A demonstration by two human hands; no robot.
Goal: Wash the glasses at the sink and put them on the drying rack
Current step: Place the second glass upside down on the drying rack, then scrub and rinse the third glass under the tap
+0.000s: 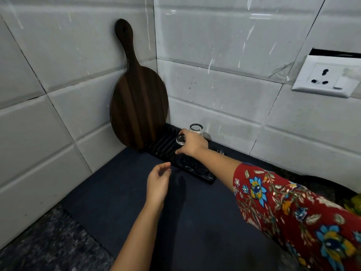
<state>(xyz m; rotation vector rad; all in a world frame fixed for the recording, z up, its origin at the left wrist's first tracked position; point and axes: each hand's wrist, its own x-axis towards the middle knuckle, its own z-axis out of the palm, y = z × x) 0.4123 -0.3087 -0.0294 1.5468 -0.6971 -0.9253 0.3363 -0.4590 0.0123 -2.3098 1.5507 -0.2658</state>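
A black ribbed drying rack (166,143) lies on the dark counter against the tiled wall. One small clear glass (196,130) stands upside down at the rack's back end. My right hand (192,143) reaches over the rack and grips a second clear glass (180,139), also bottom up, just in front of the first. My left hand (158,182) hovers open above the dark mat, a little short of the rack's near end, holding nothing.
A dark wooden paddle board (138,106) leans in the wall corner, its base on the rack's left end. A white wall socket (326,77) sits at the upper right. A dark mat (121,208) covers the speckled counter (48,249).
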